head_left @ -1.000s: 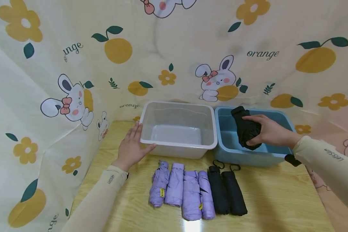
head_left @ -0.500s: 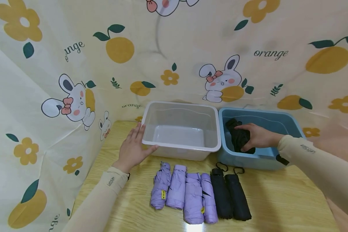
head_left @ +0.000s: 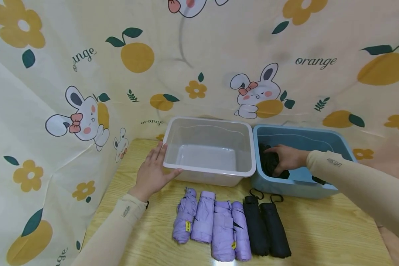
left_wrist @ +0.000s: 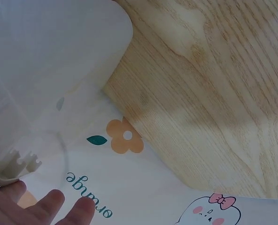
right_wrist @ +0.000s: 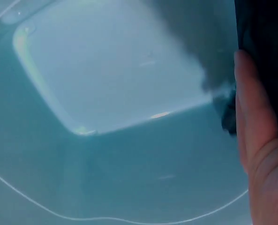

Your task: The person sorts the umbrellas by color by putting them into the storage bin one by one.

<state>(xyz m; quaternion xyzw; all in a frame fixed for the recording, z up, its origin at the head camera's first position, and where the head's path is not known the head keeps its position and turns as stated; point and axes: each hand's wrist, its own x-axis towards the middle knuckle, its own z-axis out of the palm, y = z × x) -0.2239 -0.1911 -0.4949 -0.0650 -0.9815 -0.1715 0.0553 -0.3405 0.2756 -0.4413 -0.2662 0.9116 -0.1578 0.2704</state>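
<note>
Inside the blue bin [head_left: 306,186], at its left end, my right hand [head_left: 287,159] grips a black folded umbrella [head_left: 268,162]. The bin's front wall and the hand hide part of it. In the right wrist view the fingers [right_wrist: 253,108] lie along the black fabric [right_wrist: 265,42], beside the bin's pale floor. My left hand [head_left: 153,173] rests with spread fingers against the left front corner of the white bin [head_left: 209,177]. Its fingertips [left_wrist: 52,201] show just beyond the rim in the left wrist view.
In front of the bins lies a row of folded umbrellas: several purple ones [head_left: 204,218] and two black ones [head_left: 256,225] with wrist loops. The bins stand side by side on a wooden table [head_left: 319,229], close to a printed cloth backdrop [head_left: 199,48].
My right hand has lowered the black umbrella from above the blue bin's rim down into its left end. The left hand has stayed at the white bin. The head view has shifted slightly.
</note>
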